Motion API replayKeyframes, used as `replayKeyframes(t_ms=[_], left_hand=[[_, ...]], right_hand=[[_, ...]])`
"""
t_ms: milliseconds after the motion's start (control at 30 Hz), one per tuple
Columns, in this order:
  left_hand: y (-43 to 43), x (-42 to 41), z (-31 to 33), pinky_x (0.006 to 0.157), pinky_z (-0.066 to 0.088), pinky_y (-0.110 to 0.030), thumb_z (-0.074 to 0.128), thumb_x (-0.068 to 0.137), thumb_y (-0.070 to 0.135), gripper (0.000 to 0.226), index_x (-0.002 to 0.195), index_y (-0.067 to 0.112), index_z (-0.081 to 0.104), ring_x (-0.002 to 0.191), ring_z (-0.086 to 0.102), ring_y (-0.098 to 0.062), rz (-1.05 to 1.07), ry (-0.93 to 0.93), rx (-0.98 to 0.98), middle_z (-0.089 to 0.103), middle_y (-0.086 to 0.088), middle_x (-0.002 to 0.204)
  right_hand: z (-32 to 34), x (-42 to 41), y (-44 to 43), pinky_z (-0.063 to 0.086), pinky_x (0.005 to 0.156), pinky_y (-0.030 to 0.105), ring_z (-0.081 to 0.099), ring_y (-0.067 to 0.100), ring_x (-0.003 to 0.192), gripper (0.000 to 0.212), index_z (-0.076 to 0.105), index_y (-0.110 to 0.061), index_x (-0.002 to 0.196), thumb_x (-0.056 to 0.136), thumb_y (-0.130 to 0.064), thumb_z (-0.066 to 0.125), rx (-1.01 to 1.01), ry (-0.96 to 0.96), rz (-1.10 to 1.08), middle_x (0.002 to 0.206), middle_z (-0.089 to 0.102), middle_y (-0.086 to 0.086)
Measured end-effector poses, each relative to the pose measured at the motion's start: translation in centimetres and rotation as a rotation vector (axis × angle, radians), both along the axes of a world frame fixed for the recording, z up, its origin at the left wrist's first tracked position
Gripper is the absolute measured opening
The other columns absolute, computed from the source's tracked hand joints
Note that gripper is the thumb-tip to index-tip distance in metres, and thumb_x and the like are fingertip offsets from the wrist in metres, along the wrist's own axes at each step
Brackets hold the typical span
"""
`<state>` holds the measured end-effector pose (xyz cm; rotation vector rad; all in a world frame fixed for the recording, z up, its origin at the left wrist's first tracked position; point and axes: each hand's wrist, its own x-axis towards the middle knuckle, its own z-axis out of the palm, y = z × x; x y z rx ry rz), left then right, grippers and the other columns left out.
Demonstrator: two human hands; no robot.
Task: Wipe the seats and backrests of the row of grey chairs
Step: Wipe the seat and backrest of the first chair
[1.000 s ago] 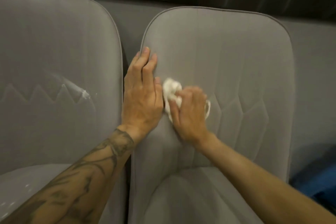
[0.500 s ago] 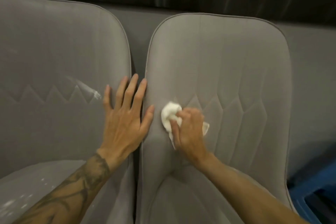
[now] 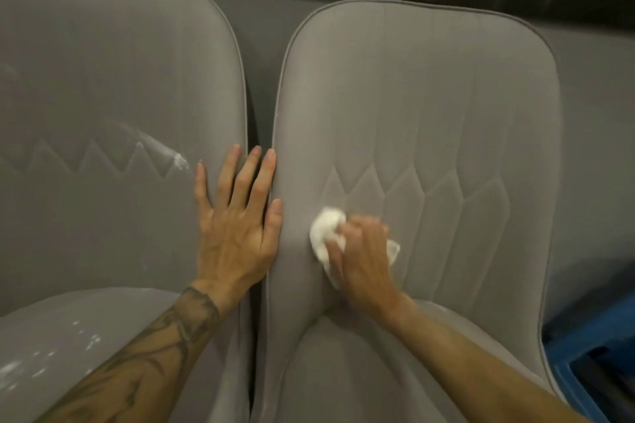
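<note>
The right hand [image 3: 364, 251] bunches a white cloth [image 3: 324, 233] in curled fingers and presses it low on the right chair's backrest [image 3: 429, 96], toward its 8 o'clock corner. The wad likely serves as a firm rubbing pad. The left hand [image 3: 237, 216] lies flat, fingers straight and spread, across the gap between the chairs, probably bracing them against the push. The left chair [image 3: 103, 79] shows a white smear [image 3: 171, 156] at 3 o'clock and specks [image 3: 92, 342] on its seat [image 3: 144, 312], which look unwiped.
</note>
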<state>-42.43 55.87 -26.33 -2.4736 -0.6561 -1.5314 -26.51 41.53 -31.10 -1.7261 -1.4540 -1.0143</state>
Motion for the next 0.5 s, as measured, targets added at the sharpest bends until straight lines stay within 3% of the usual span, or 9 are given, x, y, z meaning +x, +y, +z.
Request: replayKeyframes(t_ms=[67, 133, 233, 300, 500], left_hand=[[0.0, 0.0, 0.0, 0.126, 0.009, -0.065, 0.036, 0.105, 0.034, 0.063, 0.165, 0.02, 0.023, 0.161, 0.016, -0.024, -0.005, -0.003, -0.002, 0.034, -0.003, 0.168], [0.1, 0.1, -0.1, 0.126, 0.008, -0.065, 0.036, 0.105, 0.034, 0.063, 0.165, 0.021, 0.023, 0.161, 0.016, -0.024, -0.008, -0.007, 0.001, 0.034, -0.002, 0.168], [0.3, 0.2, -0.3, 0.127, 0.007, -0.064, 0.034, 0.106, 0.035, 0.063, 0.166, 0.022, 0.021, 0.161, 0.014, -0.022, -0.015, -0.013, 0.002, 0.033, -0.001, 0.168], [0.3, 0.2, -0.3, 0.127, 0.007, -0.064, 0.034, 0.106, 0.035, 0.063, 0.166, 0.022, 0.021, 0.161, 0.014, -0.022, -0.019, -0.017, 0.005, 0.032, -0.001, 0.169], [0.3, 0.2, -0.3, 0.128, 0.006, -0.062, 0.036, 0.105, 0.034, 0.063, 0.165, 0.02, 0.024, 0.161, 0.014, -0.022, -0.025, -0.023, 0.002, 0.035, -0.002, 0.168]], right_hand=[[-1.1, 1.3, -1.7, 0.033, 0.082, 0.041, 0.047, 0.028, 0.096, 0.027, 0.046, -0.017, 0.114, 0.106, -0.038, 0.031, -0.136, -0.124, 0.067, 0.114, 0.044, 0.006], [1.4, 2.9, -0.8, 0.031, 0.081, 0.041, 0.046, 0.028, 0.096, 0.026, 0.046, -0.016, 0.114, 0.105, -0.037, 0.035, -0.079, -0.186, 0.009, 0.112, 0.046, 0.009], [7.3, 3.8, 2.6, 0.031, 0.084, 0.043, 0.043, 0.028, 0.097, 0.025, 0.046, -0.015, 0.114, 0.103, -0.037, 0.041, 0.21, 0.071, -0.19, 0.109, 0.049, 0.01], [7.9, 2.7, 3.8, 0.033, 0.085, 0.043, 0.044, 0.029, 0.096, 0.026, 0.045, -0.014, 0.113, 0.104, -0.038, 0.039, 0.311, 0.209, -0.207, 0.107, 0.05, 0.01], [-1.4, 0.6, -0.5, 0.032, 0.086, 0.04, 0.047, 0.029, 0.098, 0.028, 0.046, -0.015, 0.116, 0.105, -0.039, 0.036, -0.02, -0.045, 0.017, 0.115, 0.045, 0.007]])
